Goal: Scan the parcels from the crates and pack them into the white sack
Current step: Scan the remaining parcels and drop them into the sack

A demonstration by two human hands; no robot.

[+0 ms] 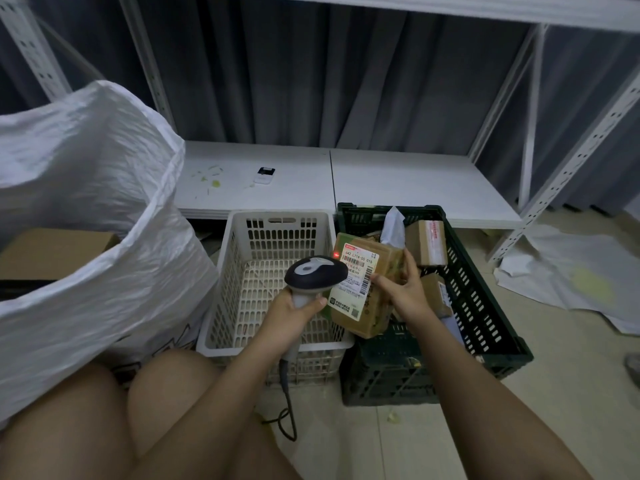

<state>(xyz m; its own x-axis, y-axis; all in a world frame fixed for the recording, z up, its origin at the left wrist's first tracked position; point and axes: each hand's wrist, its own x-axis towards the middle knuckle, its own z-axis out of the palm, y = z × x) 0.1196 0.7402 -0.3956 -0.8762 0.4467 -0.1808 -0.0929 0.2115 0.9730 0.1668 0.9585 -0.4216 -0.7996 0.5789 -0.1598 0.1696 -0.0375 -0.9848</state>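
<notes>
- Gripping a handheld scanner (316, 274) in the left hand (289, 313), fingers clenched around its handle, over the white crate (221, 258).
- Holding a tan labelled parcel (363, 292) in the right hand (405, 289), fingers grasping its right edge, just right of the white crate.
- Throwing a red dot on the label (356, 278).
- Lying in the dark green crate (485, 306), right of the white crate: more parcels (427, 240).
- Standing open left of the white crate: the white sack (86, 202).

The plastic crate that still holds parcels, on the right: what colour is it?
Dark green plastic crate, with slotted walls; the head view shows it, beside an empty white one.
</notes>
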